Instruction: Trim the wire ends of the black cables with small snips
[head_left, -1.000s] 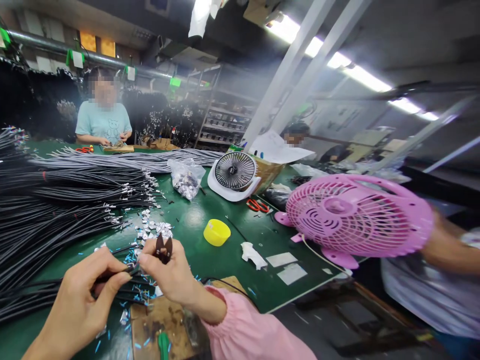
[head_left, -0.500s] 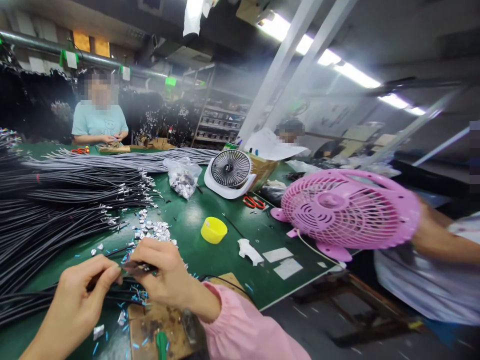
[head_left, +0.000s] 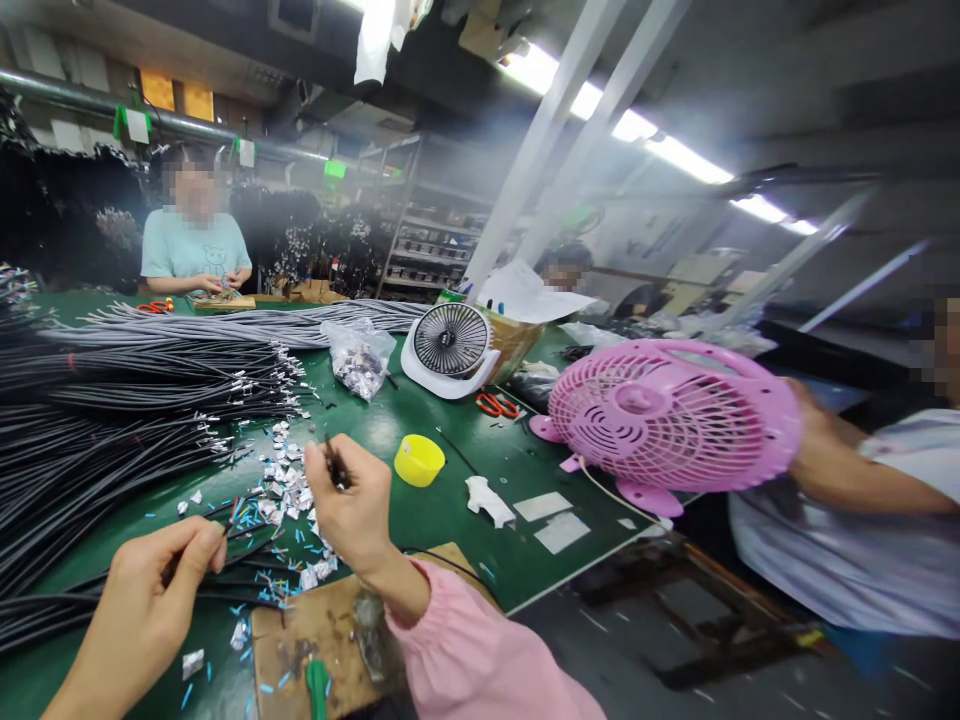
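My left hand [head_left: 146, 600] pinches the end of a black cable [head_left: 225, 532] between thumb and forefinger. Thin coloured wires stick out of that end. My right hand [head_left: 352, 500], raised over the scraps, is closed around a small dark tool [head_left: 337, 470]; the fingers hide most of it, so its kind is unclear. Under the hands lie crumpled foil bits [head_left: 289, 490] and short blue pieces. In front of me is a stained wooden board [head_left: 281, 650] with a green-handled tool [head_left: 317, 688] on it. Bundles of black cables [head_left: 142, 420] cover the table's left side.
A yellow ring [head_left: 418, 461], orange-handled scissors [head_left: 496, 405], a small white fan [head_left: 450, 350] and a bag of small parts [head_left: 360, 360] are on the green table [head_left: 450, 540]. At right, a person's arm [head_left: 862, 460] reaches to a pink fan [head_left: 660, 415]. Another person [head_left: 196, 245] sits opposite.
My right hand has lifted away from the cable end, up and to the right, with the dark tool in it. My left hand still pinches the cable. The view has shifted slightly.
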